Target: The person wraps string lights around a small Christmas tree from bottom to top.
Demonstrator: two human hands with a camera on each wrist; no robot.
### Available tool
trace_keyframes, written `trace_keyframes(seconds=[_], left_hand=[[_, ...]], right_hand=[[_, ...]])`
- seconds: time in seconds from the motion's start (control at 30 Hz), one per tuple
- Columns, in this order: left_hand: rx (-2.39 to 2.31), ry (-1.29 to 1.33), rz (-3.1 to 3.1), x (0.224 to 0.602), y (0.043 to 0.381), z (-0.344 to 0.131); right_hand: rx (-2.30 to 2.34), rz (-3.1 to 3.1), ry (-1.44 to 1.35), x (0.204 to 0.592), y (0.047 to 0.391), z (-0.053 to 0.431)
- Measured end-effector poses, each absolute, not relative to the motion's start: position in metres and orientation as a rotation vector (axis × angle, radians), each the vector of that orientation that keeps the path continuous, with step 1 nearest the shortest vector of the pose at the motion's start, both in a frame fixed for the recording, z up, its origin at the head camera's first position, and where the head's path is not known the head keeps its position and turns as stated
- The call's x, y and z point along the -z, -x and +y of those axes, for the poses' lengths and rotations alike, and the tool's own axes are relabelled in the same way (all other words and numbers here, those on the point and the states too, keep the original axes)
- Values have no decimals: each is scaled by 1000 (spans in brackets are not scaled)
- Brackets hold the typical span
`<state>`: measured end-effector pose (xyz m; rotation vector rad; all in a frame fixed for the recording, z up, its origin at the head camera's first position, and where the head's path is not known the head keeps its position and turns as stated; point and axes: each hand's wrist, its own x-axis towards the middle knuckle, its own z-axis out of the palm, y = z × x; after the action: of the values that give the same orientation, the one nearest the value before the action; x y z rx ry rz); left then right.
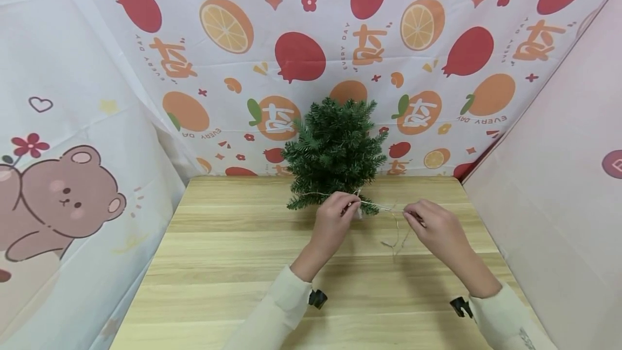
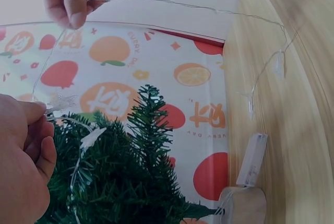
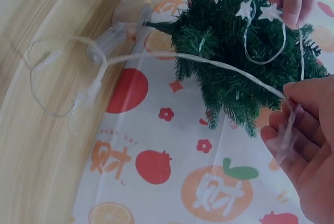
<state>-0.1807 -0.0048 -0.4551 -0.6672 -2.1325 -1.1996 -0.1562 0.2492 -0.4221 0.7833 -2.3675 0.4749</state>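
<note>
A small green artificial Christmas tree (image 1: 335,145) stands at the back of the wooden table. My left hand (image 1: 335,217), in front of its lower branches, pinches a thin string of fairy lights between thumb and fingers. To the right, my right hand (image 1: 437,228) pinches the same string, with a stretch of wire running between the hands. In the right wrist view, star-shaped lights (image 3: 269,12) hang by the left hand against the branches. A loose loop of wire (image 2: 255,80) trails onto the table. Beside the tree's round base (image 2: 245,203) lies a translucent box (image 2: 253,158).
The wooden tabletop (image 1: 218,263) extends in front of the tree. A fruit-printed cloth (image 1: 301,9) hangs right behind it. Another cloth with a bear print (image 1: 68,199) hangs on the left, and a pale one (image 1: 559,177) on the right.
</note>
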Motion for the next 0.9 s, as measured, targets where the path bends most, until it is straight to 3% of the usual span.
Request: trace_keyframes(seconds=[0.9], left_hand=[[1225,669,-2136,459,176,1]], right_hand=[[-616,-2487,-545,421,147,275]])
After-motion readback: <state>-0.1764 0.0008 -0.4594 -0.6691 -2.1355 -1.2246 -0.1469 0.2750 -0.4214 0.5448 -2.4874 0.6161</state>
